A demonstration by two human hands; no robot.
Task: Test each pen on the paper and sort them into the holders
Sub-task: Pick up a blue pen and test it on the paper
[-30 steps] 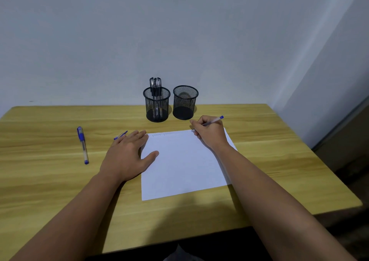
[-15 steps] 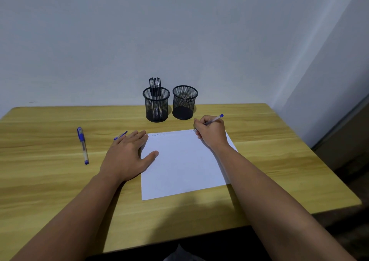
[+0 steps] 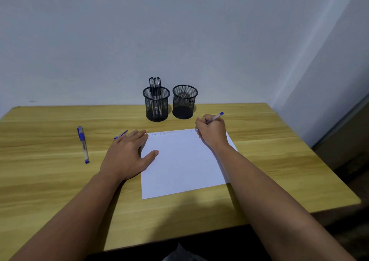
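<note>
Pen (image 3: 214,118) in right hand (image 3: 212,133) touches paper's (image 3: 179,165) far right edge.

The right hand (image 3: 212,133) grips a blue pen (image 3: 214,118) with its tip at the far right corner of the paper (image 3: 183,165). The left hand (image 3: 127,155) lies flat, palm down, on the paper's left edge. Two mesh holders (image 3: 156,104) stand behind on the counter (image 3: 50,181).

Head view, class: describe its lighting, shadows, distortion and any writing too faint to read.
Head view: dim, even light, no glare; soft shadows under both forearms on the table; the wide lens curves its far edge; faint writing along the paper top edge is unreadable; nothing is blurred.
</note>
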